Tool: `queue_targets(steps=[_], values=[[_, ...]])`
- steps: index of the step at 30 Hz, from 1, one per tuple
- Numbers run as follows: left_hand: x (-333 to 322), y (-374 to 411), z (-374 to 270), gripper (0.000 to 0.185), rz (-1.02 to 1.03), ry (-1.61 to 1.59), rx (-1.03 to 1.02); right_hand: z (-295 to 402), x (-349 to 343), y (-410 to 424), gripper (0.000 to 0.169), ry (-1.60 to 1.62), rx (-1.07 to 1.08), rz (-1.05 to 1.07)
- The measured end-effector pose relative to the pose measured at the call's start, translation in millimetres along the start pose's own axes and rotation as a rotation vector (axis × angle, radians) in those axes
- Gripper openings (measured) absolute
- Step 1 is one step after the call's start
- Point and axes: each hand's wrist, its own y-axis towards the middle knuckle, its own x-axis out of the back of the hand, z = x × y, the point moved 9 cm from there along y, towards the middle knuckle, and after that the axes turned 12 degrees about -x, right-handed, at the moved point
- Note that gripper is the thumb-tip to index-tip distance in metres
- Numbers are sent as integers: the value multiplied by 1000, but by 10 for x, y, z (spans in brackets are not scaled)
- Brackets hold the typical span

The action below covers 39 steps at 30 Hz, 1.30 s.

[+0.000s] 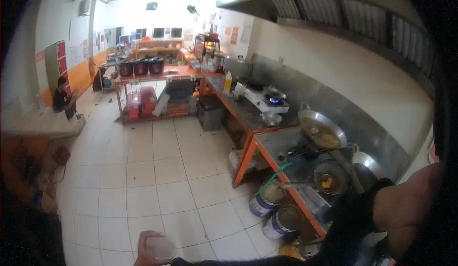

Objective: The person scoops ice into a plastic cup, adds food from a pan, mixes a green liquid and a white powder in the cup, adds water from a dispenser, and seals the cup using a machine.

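My left hand (145,246) is at the bottom edge, its fingers curled round a clear round plastic container (161,249) above the tiled floor. Close to the camera at the right edge, my right hand (404,212) shows as a large blurred shape beside a black sleeve; its fingers cannot be made out. Near it on the metal-topped stove table (275,140) sits a small long-handled frying pan (331,180) with something yellow-orange inside. Behind stands a large two-handled wok (322,131) holding yellowish liquid, with another wok (365,165) at its right.
A lit gas stove (263,99), a metal pot (271,118) and a yellow bottle (228,81) stand on the far counter. Buckets (281,223) stand by the orange table legs. A grey bin (211,114) is farther back. A person (64,99) sits at the left.
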Motion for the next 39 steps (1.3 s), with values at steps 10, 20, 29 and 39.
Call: queue_targets(steps=[10,20,29,39], values=[[-1,3158,2398,85,54,-72,-70,-2565,-3198,-1246,28,161,-37,91],[715,5599,5296,91,-91,24,56,-4915,-6298,-2542,32,188,-232,208],[86,8577,8431,95,-51,-161,166,-7389,-8470,-5624,20,-219,-1249,535],[-1071,12328,10990,93,-214,-63,-226,-9712,-7667,-7114,14,-1241,-1582,433]])
